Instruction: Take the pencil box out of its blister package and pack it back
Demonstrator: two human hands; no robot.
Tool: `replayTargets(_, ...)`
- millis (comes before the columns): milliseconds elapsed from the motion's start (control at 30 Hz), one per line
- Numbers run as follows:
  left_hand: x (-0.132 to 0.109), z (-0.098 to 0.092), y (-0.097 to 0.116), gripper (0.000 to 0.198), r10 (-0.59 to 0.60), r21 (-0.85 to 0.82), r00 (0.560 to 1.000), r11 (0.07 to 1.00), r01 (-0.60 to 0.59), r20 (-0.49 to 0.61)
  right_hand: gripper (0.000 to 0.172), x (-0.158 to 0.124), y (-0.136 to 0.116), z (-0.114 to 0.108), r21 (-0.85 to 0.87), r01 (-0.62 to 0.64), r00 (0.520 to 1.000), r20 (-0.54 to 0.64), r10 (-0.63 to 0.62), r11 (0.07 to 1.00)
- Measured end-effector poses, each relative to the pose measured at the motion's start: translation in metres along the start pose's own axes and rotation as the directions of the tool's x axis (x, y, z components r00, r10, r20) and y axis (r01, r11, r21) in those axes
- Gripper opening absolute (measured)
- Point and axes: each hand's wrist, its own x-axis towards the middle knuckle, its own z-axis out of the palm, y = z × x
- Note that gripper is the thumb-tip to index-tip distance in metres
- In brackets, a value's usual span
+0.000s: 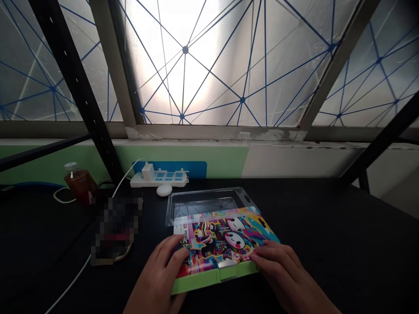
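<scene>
A flat, colourful box (225, 240) with cartoon faces and a light green front side lies on the black table. Lettering on its left end begins "PENC", though the rest is hard to read. My left hand (162, 266) grips the left end, fingers on the top and thumb low beside the green edge. At the right end, my right hand (283, 264) holds the box with its fingers over the near corner. Directly behind, a clear plastic packaging tray (169, 209) touches or partly lies under the box's far edge; which one, I cannot tell.
A white power strip (159, 182) with a plugged-in charger stands by the wall, and a white oval object (164, 190) lies before it. To the left are a bottle of reddish-brown liquid (80, 181), a blurred-out item (116, 231) and a white cable (70, 281). Black rack posts flank the table.
</scene>
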Motion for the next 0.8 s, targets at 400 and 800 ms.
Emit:
replayTargets(400, -0.016, 0.005, -0.003, 0.085, -0.27, -0.21, 0.96, 0.937, 0.281, 0.077, 0.056, -0.005, 0.025, -0.013, 0.042, -0.21, 0.956, 0.216, 0.197, 0.977)
replayTargets(800, -0.015, 0.005, 0.013, 0.106, -0.431, -0.221, 0.891, 0.863, 0.453, 0.146, 0.046, 0.061, 0.047, -0.038, 0.159, -0.467, 0.855, 0.333, 0.398, 0.87)
